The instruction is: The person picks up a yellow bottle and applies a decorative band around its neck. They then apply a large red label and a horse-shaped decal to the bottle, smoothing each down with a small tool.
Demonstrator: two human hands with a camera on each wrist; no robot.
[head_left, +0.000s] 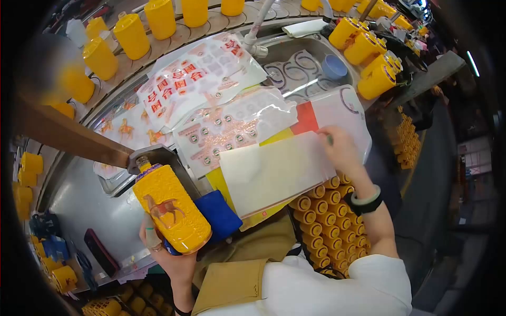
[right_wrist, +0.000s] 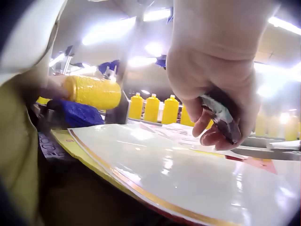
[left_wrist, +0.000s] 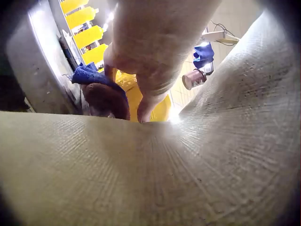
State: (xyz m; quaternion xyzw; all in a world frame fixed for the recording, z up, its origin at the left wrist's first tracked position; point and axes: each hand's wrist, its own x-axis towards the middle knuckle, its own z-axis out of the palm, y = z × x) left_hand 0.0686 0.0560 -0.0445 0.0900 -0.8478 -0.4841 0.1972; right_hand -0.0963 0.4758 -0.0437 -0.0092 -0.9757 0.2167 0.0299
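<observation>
My left hand (head_left: 168, 258) grips a yellow bottle (head_left: 171, 208) from below; it is tilted, with a raised texture and a brown horse picture on its front. Its neck points at a bracket on a brown beam (head_left: 79, 134). Blue cloth (head_left: 217, 215) lies beside the bottle. At the far right corner of a whitish glossy sheet (head_left: 274, 171) is my right hand (head_left: 340, 150), fingers bent. In the right wrist view those fingers curl around a dark flat piece (right_wrist: 221, 115) with a pale green streak. The sheet lies on a yellow board (head_left: 224, 189).
Printed decal sheets (head_left: 197, 79) overlap behind the white sheet. Beyond them, a metal basin (head_left: 295, 52) contains a blue cup (head_left: 334, 67) and curved strips. Yellow bottles (head_left: 161, 18) line the curved conveyor. Below the board stand crowded yellow bottles (head_left: 329, 221). A dark phone-like slab (head_left: 101, 253) lies left.
</observation>
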